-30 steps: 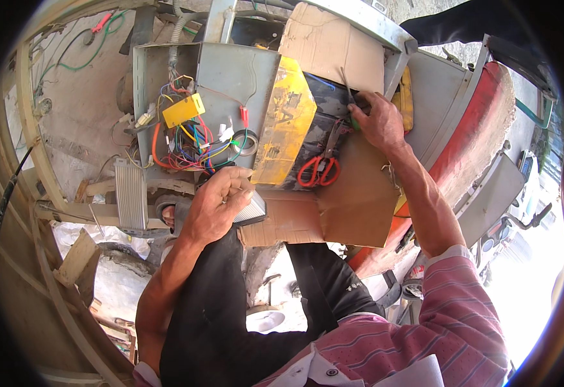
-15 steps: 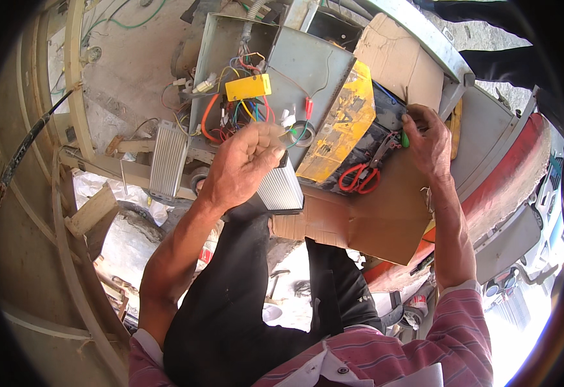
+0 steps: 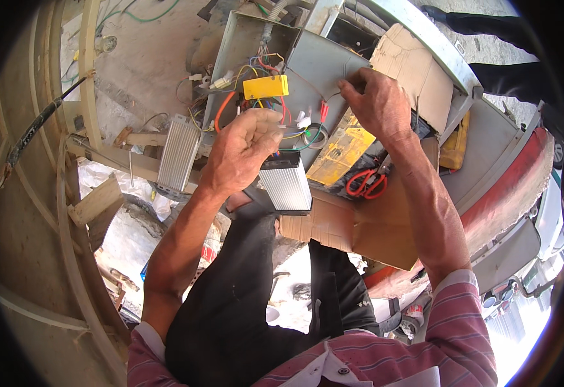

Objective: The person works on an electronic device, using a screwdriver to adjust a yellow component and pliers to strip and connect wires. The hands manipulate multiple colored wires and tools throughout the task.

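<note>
My left hand (image 3: 246, 151) is closed in a pinch on thin wires, over the end of a finned silver metal box (image 3: 285, 187). From its fingertips a green wire (image 3: 309, 144) curves toward a roll of tape (image 3: 316, 136) and small white connectors (image 3: 304, 120). My right hand (image 3: 377, 103) is closed too, its thumb and fingertip pinched on a thin dark wire near a red clip (image 3: 324, 111). Behind my left hand, a yellow plate (image 3: 266, 87) lies over a bundle of coloured wires inside a grey metal box (image 3: 229, 48).
A worn yellow panel (image 3: 340, 155) and red-handled pliers (image 3: 367, 184) lie by a cardboard sheet (image 3: 385, 235). More cardboard (image 3: 411, 58) stands behind. A second finned box (image 3: 178, 153) is at left. Another person's dark-clad legs (image 3: 488, 29) show at upper right.
My right hand has moved left, from a green item by the dark battery-like block to the wire by the red clip. My left hand stays by the finned box. The view has shifted slightly.
</note>
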A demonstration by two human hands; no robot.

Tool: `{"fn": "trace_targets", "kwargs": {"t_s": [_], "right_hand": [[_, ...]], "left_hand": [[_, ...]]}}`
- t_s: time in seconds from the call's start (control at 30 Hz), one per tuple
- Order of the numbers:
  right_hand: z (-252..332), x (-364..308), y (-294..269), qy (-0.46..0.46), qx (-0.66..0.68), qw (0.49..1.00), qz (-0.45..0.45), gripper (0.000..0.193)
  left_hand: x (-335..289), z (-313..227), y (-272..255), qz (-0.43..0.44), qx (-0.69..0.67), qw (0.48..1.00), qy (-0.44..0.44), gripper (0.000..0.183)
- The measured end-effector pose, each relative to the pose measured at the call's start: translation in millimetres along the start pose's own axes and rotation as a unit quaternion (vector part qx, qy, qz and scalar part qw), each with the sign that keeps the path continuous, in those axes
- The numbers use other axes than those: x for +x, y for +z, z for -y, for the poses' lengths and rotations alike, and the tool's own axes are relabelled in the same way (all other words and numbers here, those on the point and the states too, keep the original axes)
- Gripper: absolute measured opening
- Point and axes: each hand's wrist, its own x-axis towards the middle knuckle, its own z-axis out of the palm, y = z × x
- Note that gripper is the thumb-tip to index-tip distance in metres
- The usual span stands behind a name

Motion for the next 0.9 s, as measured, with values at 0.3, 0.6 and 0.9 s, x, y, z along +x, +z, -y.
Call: {"fn": "trace_targets", "kwargs": {"t_s": [0.3, 0.6, 0.9], "right_hand": [[3, -16, 7, 0.008, 0.045, 0.999, -0.024, 0.034], [7, -14, 10, 0.015, 0.011, 1.000, -0.009, 0.037], [0, -18, 20, 0.016, 0.267, 0.964, -0.011, 0.023]], "left_hand": [[-2, 7, -14, -0.005, -0.001, 1.000, 0.024, 0.031], [4, 5, -27, -0.034, 0.059, 0.997, 0.032, 0.028], [19, 3, -36, -0.057, 0.071, 0.994, 0.065, 0.025]]}}
